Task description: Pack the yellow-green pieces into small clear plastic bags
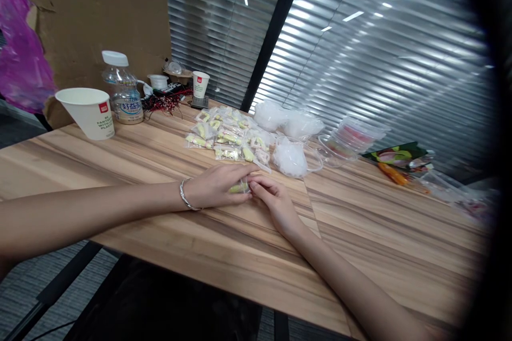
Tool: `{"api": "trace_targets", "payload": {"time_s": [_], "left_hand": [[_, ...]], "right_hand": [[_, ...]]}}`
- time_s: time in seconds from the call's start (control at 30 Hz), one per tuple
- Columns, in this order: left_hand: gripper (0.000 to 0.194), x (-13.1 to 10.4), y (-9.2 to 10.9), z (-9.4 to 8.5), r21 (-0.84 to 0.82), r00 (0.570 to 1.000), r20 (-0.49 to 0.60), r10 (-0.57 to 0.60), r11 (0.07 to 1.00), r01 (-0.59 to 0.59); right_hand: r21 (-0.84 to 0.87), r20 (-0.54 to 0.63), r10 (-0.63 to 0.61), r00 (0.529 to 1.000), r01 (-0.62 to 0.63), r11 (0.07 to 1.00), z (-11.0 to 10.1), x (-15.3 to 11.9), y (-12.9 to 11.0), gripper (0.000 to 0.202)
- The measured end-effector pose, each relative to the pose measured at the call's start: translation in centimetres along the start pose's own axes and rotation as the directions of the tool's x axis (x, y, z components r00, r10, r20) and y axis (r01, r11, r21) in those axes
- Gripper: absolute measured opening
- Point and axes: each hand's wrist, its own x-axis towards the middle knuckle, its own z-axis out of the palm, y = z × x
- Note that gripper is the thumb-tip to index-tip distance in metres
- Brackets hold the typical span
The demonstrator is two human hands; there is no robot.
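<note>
Both my hands meet over the wooden table (168, 224), around a small clear plastic bag (240, 187) with something yellow-green in it. My left hand (218, 185), with a silver bangle at the wrist, lies over the bag and grips it between thumb and fingers. The fingertips of my right hand (272, 197) pinch the bag's right end. Just beyond my hands lies a pile of similar small bags (228, 136) with yellow-green and pale pieces inside. To the right of the pile sit several bundles of clear, whitish plastic bags (290, 157).
A paper cup (90, 114) and a plastic bottle (126, 90) stand at the left. Farther back are red-and-black wires (162, 104) and a second paper cup (200, 85). Stacked clear plastic tubs (352, 136) and a dark green packet (400, 153) lie to the right, before window blinds.
</note>
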Motion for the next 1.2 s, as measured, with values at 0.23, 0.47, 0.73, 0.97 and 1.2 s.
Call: {"api": "trace_targets", "payload": {"time_s": [0.23, 0.47, 0.73, 0.97, 1.2], "left_hand": [[0.05, -0.12, -0.17, 0.12, -0.007, 1.0, -0.002, 0.013, 1.0, -0.013], [0.049, -0.11, -0.14, 0.11, -0.019, 1.0, -0.01, 0.024, 1.0, -0.024], [0.044, -0.02, -0.05, 0.13, -0.045, 0.999, -0.021, 0.045, 0.998, -0.045], [0.043, 0.05, 0.09, 0.03, -0.063, 0.999, -0.007, 0.032, 0.998, -0.032], [0.043, 0.26, 0.54, -0.33, -0.077, 1.0, 0.024, 0.019, 0.997, -0.017]], "right_hand": [[-0.013, 0.035, -0.025, 0.999, 0.026, 1.0, 0.34, -0.14, -0.78, 0.016], [0.052, 0.049, -0.013, 0.999, 0.01, 0.999, 0.34, -0.08, -0.7, 0.012], [0.095, 0.043, -0.006, 0.999, 0.002, 0.995, 0.45, -0.15, -0.88, 0.012], [0.092, 0.011, 0.002, 1.0, -0.003, 0.996, 0.47, -0.13, -0.67, 0.013], [0.126, -0.051, 0.013, 0.999, -0.007, 0.992, 0.44, -0.11, -0.5, 0.012]]}}
